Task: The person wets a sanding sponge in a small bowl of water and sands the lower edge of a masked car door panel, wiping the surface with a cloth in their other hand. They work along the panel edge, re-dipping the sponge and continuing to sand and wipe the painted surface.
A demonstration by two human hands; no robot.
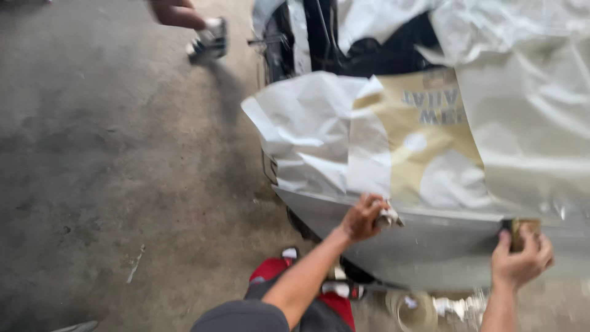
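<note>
While both hands work on the grey panel, the scene sorts like this:

Panel: a grey car body panel (430, 246) runs across the lower right, its bare strip showing below the paper; everything else is placed relative to it.

Masking paper: crumpled white and tan paper (369, 141) hangs over the upper part of the panel, seemingly to cover what lies above the bare strip.

Left hand: the left hand (362, 216) sits at the top left edge of the panel, just under the paper's lower edge, fingers curled tight around a small crumpled whitish wad (388, 217); whether it is cloth or paper is too blurred to tell. It is pressed against the panel, as a wiping grip would be.

Right hand: the right hand (521, 258) is at the right end of the panel, fingers folded over a small tan block (522, 232) held flat against the surface, probably so it rubs evenly.

Floor: stained concrete floor (123, 184) lies left of the panel.

Below the panel: the person's red and dark shoes (289, 270) and a roll of tape (413, 310) rest on the ground, close under its lower edge.

Other person: a foot in a sandal (208, 40) stands well away, beyond the panel's upper left.
</note>
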